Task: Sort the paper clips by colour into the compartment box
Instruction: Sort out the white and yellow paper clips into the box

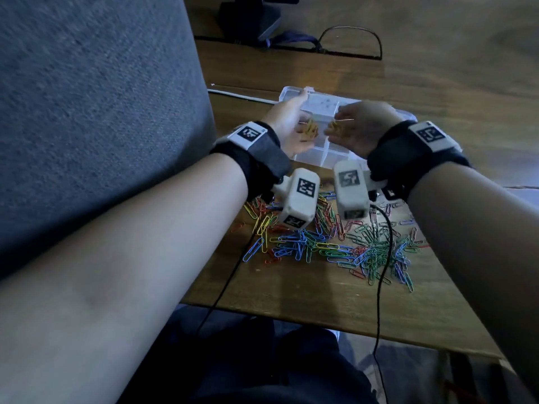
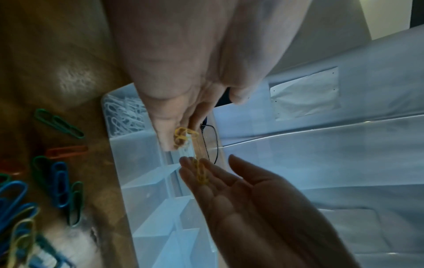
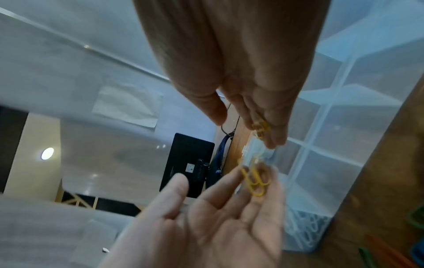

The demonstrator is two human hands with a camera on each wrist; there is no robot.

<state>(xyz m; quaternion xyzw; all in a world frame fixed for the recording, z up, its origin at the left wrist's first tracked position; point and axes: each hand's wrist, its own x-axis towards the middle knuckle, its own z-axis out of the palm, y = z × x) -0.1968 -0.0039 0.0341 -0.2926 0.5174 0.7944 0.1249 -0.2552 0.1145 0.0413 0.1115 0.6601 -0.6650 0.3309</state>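
Wooden desk (image 1: 335,290) beside grey partition (image 1: 87,112); both hands' (image 1: 287,132) (image 1: 360,128) grip apart, cupping yellow clips (image 1: 106,128).

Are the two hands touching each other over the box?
Apart. The head view shows clear box between the left hand and right hand; each carries yellow clips on its fingers.

Head camera looks forward and down over the desk (image 1: 291,293). Each wrist camera looks closely along its palm; all views share the compartment box (image 1: 329,153).
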